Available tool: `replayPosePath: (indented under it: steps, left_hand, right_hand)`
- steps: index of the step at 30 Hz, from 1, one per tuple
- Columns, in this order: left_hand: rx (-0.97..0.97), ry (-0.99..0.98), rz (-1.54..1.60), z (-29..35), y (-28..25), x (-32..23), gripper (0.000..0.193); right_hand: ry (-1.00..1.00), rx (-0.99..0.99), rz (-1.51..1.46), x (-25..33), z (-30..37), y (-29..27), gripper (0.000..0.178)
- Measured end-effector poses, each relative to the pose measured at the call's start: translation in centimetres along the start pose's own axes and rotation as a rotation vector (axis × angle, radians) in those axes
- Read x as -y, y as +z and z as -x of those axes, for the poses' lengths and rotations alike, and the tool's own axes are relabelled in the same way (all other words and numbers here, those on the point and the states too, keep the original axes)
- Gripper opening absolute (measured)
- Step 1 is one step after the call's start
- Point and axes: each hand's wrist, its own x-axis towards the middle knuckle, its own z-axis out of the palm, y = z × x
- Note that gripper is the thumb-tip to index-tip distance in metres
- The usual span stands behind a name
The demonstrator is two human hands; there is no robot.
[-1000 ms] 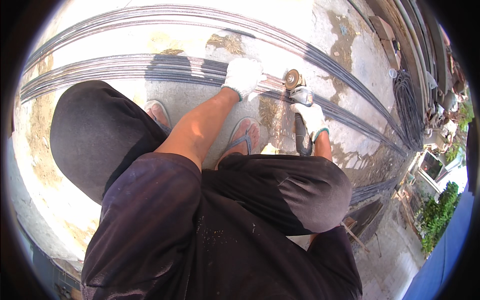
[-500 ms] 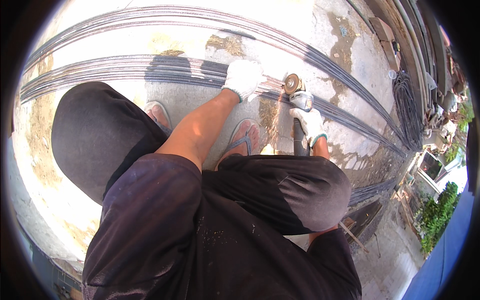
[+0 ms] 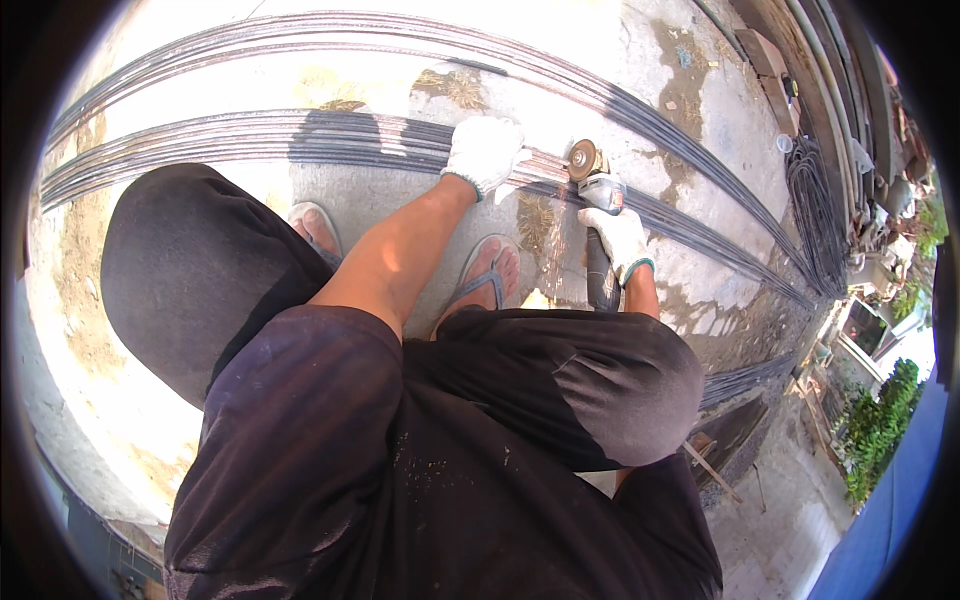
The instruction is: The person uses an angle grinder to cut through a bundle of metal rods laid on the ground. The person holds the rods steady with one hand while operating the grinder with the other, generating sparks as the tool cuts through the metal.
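A near bundle of long steel rebar [image 3: 245, 137] runs across the ground in front of me. My left hand [image 3: 483, 153], in a white knit glove, lies over this bundle with its fingers closed on the bars; bright glare hides finger detail. To its right, my gloved right hand [image 3: 620, 240] is wrapped around the body of an angle grinder [image 3: 602, 193]. The grinder's round brown disc [image 3: 582, 160] sits over the bars, just right of my left hand. Whether the disc touches a bar I cannot tell.
A second rebar bundle [image 3: 400, 27] curves beyond the near one. Coiled black rods [image 3: 815, 210] and stacked long beams [image 3: 835, 80] lie at the right. My sandalled foot [image 3: 490, 275] stands close below the near bundle. Wet patches and straw mark the concrete.
The orange spark stream below the disc has faded to almost nothing. The grinder and my right hand have shifted up slightly. My left hand stays on the bars.
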Motion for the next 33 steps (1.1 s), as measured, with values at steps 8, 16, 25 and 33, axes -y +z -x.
replayPosePath:
  steps: [8, 16, 25, 33]
  left_hand:
    - [0.042, -0.017, 0.006, 0.0, -0.9, -0.1, 0.038]
    - [0.014, -0.012, 0.056, 0.1, -1.2, -0.1, 0.030]
    - [-0.173, 0.122, 0.045, 0.7, -3.9, -1.0, 0.020]
    - [0.091, 0.044, -0.032, -0.3, -5.3, -3.2, 0.027]
  right_hand:
    - [0.018, 0.010, 0.066, 0.3, 0.7, 0.4, 0.036]
    - [0.204, -0.048, -0.530, -1.4, 6.3, -0.5, 0.035]
    - [0.211, -0.113, -0.525, -2.2, 8.8, -3.9, 0.032]
    - [0.203, -0.062, -0.558, -2.2, 8.6, -2.0, 0.034]
